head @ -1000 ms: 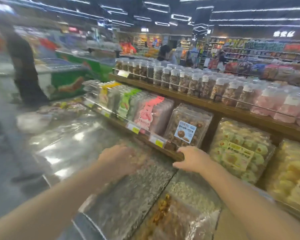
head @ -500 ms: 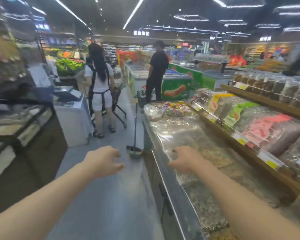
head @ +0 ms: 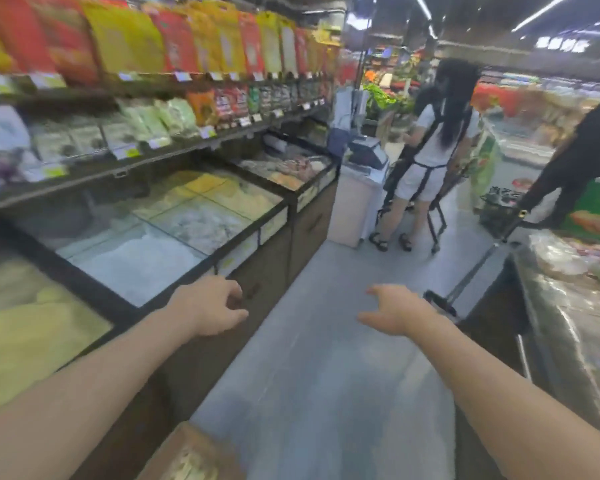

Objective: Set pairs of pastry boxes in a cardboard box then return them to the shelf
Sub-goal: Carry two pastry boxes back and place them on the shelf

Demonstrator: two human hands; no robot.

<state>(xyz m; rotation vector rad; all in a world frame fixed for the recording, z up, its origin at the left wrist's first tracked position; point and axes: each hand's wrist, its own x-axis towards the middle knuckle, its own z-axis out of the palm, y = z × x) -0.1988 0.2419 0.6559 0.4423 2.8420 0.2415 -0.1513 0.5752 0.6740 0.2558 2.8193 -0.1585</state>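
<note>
— Cardboard box (head: 191,455): is that it at the bottom edge of the view, on the floor beside the dark counter (head: 257,258)?

— It looks like one, brown and open-topped, with something pale inside. It is too blurred to tell whether those are pastry boxes.

— Are the hands carrying anything?

— No. The left hand (head: 212,306) hangs over the counter's edge with fingers loosely curled, grasping nothing. The right hand (head: 395,313) is spread and relaxed over the aisle floor (head: 326,358), also empty.

— Why hold both out like that?

— My guess is they are set apart and forward, ready to take a pair of boxes, one side each. The box lies low and near the person's feet, probably so it stays within reach during loading.

— And the shelf?

— Packaged goods line the shelves (head: 153,147) on the left, but I cannot tell which one belongs to the task.
</note>
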